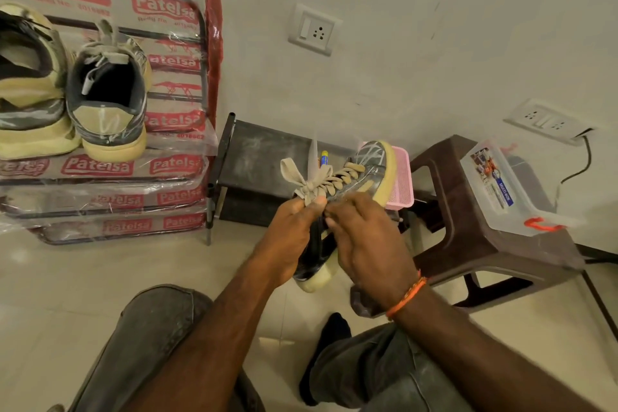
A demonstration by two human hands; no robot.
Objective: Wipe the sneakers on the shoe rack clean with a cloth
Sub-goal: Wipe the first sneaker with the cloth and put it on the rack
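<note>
A grey sneaker (364,174) with a cream sole and beige laces is held in the air at the centre, toe pointing away. My left hand (291,234) grips its heel part and pinches the laces with the thumb. My right hand (368,241) is curled over the shoe's side and tongue; I cannot see a cloth in it. Two more sneakers stand on the top of the plastic-wrapped shoe rack (174,177) at the left: one (107,94) heel toward me, the other (30,84) cut by the frame edge.
A small dark rack (261,157) stands behind the held shoe, with a pink mesh basket (401,177) beside it. A brown plastic stool (468,244) at the right carries a clear lidded box (508,187). Wall sockets and a cable are at the right. My knees are at the bottom.
</note>
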